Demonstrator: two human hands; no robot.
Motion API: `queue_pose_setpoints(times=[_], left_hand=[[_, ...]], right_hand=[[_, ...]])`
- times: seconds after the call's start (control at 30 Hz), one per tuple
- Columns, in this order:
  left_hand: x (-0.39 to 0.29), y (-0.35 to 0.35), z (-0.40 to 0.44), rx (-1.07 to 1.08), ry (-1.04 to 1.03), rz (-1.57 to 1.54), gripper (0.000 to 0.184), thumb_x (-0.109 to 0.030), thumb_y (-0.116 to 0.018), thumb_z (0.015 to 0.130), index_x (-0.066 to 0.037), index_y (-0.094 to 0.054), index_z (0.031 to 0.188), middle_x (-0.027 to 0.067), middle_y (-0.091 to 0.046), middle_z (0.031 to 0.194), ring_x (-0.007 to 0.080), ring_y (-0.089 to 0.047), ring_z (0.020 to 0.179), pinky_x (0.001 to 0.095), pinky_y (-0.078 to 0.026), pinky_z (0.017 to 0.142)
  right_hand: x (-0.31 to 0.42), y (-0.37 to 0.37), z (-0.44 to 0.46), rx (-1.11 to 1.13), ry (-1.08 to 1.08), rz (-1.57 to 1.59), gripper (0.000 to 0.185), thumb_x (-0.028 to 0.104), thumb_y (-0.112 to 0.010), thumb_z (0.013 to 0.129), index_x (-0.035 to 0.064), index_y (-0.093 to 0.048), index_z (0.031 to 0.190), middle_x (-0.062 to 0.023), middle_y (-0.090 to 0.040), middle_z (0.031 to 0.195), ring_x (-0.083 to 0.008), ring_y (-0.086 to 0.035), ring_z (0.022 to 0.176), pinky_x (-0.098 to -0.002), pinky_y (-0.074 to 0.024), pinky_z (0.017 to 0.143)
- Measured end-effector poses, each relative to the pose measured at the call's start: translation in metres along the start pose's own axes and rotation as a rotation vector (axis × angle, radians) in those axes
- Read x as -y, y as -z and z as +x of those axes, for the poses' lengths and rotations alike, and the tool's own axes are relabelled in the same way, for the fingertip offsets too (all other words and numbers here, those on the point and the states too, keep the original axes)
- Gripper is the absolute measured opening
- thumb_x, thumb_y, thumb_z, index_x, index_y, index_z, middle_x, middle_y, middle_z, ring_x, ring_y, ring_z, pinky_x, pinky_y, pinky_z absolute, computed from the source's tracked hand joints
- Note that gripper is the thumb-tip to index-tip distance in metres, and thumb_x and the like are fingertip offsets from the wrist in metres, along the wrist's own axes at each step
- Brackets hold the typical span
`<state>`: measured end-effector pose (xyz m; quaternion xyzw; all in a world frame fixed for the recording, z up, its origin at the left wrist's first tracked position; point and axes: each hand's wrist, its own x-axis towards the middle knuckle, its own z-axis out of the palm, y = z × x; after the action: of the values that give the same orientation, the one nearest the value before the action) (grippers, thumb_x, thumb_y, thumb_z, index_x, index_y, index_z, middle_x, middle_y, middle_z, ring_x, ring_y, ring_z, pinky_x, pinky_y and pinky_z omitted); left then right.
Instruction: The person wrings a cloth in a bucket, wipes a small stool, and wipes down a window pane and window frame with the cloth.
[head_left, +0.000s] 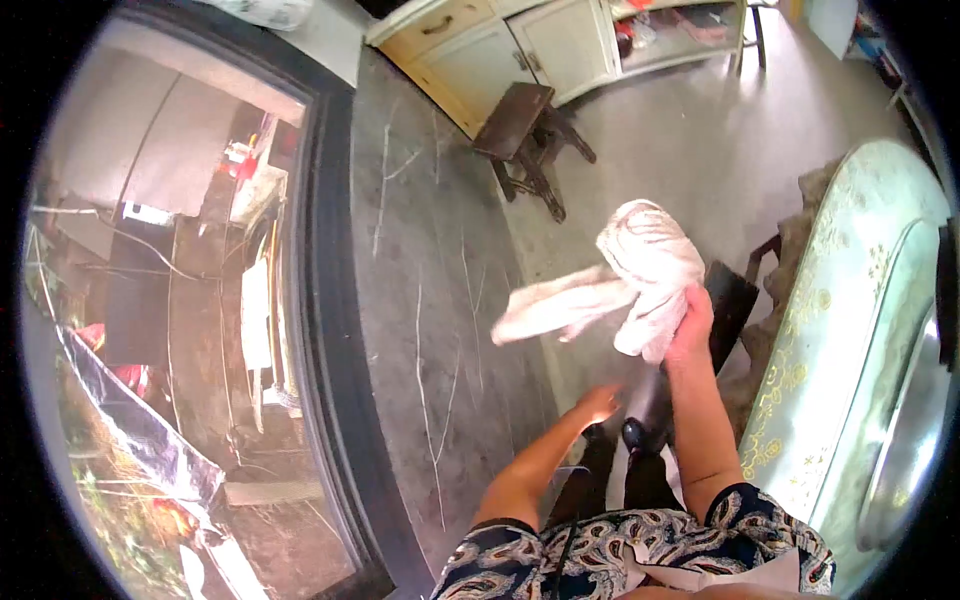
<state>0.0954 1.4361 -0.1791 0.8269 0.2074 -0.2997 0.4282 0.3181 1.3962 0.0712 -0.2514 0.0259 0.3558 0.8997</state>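
A white towel (655,255), bunched and twisted at the top, is held up in front of me, one loose end stretching out to the left. My right hand (692,325) is closed around its lower right part, and the cloth hides some of the fingers. Lower down and to the left, my left hand (600,402) is apart from the towel. Its fingers look loosely extended, a little blurred, with nothing visible in them.
A small dark wooden stool (520,130) stands before a cream cabinet (480,70). At right is a pale green, gold-patterned padded surface (830,300). A dark-framed window (325,300) runs along the left beside a grey marble-patterned wall (425,280). Another dark stool (735,305) is partly behind the towel.
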Motion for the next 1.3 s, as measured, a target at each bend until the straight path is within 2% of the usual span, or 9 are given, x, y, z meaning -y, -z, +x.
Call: queue_pose_setpoints(times=[0.2,0.37,0.43,0.6,0.67,0.97,1.1,1.17,1.3], left_hand=[[0.051,0.065,-0.052,0.053,0.195,-0.189,0.058,-0.024,-0.068,0.084,-0.01,-0.049,0.137,0.0162,-0.062,0.122,0.034,-0.06,0.11,0.0412,-0.047,0.094],[0.026,0.14,-0.037,-0.317,-0.192,-0.137,0.052,-0.02,-0.068,0.084,-0.003,-0.053,0.131,0.0184,-0.064,0.114,0.0306,-0.063,0.1,0.038,-0.049,0.089],[0.003,0.19,-0.031,-0.396,-0.208,-0.157,0.051,-0.019,-0.067,0.085,-0.003,-0.052,0.131,0.0178,-0.064,0.115,0.0302,-0.062,0.101,0.038,-0.048,0.09],[-0.02,0.269,-0.03,-0.525,-0.226,-0.237,0.049,-0.017,-0.066,0.087,-0.004,-0.051,0.131,0.0165,-0.063,0.116,0.0291,-0.061,0.103,0.0381,-0.047,0.091],[-0.027,0.292,-0.04,-0.539,-0.252,-0.281,0.048,-0.016,-0.065,0.087,-0.005,-0.051,0.132,0.0159,-0.062,0.117,0.0287,-0.06,0.103,0.0381,-0.047,0.092],[-0.004,0.31,-0.116,-0.799,0.21,-0.705,0.045,-0.009,-0.063,0.088,-0.001,-0.052,0.13,0.0169,-0.063,0.118,0.0225,-0.06,0.106,0.0351,-0.048,0.09],[-0.003,0.265,-0.15,-1.062,0.323,-0.944,0.043,-0.009,-0.063,0.089,-0.004,-0.053,0.13,0.0151,-0.066,0.113,0.0225,-0.064,0.103,0.0329,-0.049,0.088],[-0.056,0.24,-0.177,-1.277,0.364,-0.984,0.041,-0.01,-0.063,0.089,-0.005,-0.054,0.129,0.0153,-0.067,0.111,0.0226,-0.065,0.099,0.0326,-0.051,0.085],[-0.174,0.232,-0.244,-1.504,0.939,-0.846,0.035,-0.007,-0.06,0.09,-0.005,-0.059,0.125,0.0124,-0.07,0.105,0.0165,-0.065,0.095,0.0291,-0.05,0.084]], right_hand=[[-0.046,-0.1,-0.001,0.212,-0.532,0.445,0.068,0.052,-0.041,0.092,0.004,-0.041,0.14,-0.0202,-0.05,0.135,-0.0418,-0.051,0.119,-0.0508,-0.0408,0.105],[-0.108,-0.086,0.06,0.629,0.014,-0.827,0.057,0.038,-0.044,0.095,0.0047,-0.039,0.142,-0.0184,-0.052,0.133,-0.0296,-0.056,0.116,-0.0428,-0.0459,0.1],[-0.119,-0.065,0.102,0.411,-0.703,0.071,0.058,0.029,-0.052,0.093,0.0044,-0.036,0.143,-0.0168,-0.054,0.131,-0.028,-0.058,0.113,-0.041,-0.0477,0.097],[-0.13,-0.228,0.073,0.722,-0.416,-0.438,0.063,0.013,-0.068,0.083,0.005,-0.041,0.14,-0.0173,-0.042,0.142,-0.0275,-0.046,0.128,-0.0409,-0.0432,0.103],[-0.172,-0.258,0.077,1.067,0.402,-0.894,0.071,0.02,-0.072,0.08,0.0041,-0.039,0.141,-0.0214,-0.029,0.149,-0.0331,-0.032,0.138,-0.0456,-0.0295,0.112],[-0.278,-0.314,0.228,1.238,0.627,-1.239,0.109,0.042,-0.083,0.063,0.0191,-0.021,0.151,-0.0144,-0.019,0.156,-0.0357,-0.015,0.145,-0.0591,-0.0048,0.116],[-0.313,-0.333,0.333,0.924,0.491,-1.03,0.097,0.025,-0.077,0.071,0.0082,-0.022,0.148,-0.0172,-0.024,0.152,-0.0353,-0.022,0.141,-0.0499,-0.0129,0.117],[-0.321,-0.356,0.395,0.629,0.387,-1.187,0.051,0.013,-0.067,0.077,-0.0019,-0.051,0.122,-0.0216,-0.055,0.119,-0.0308,-0.053,0.113,-0.0432,-0.0407,0.098],[-0.297,-0.388,0.472,0.643,0.21,-1.369,0.025,0.023,-0.051,0.093,-0.0003,-0.061,0.095,-0.0126,-0.063,0.089,-0.0267,-0.061,0.084,-0.0397,-0.0502,0.075]])
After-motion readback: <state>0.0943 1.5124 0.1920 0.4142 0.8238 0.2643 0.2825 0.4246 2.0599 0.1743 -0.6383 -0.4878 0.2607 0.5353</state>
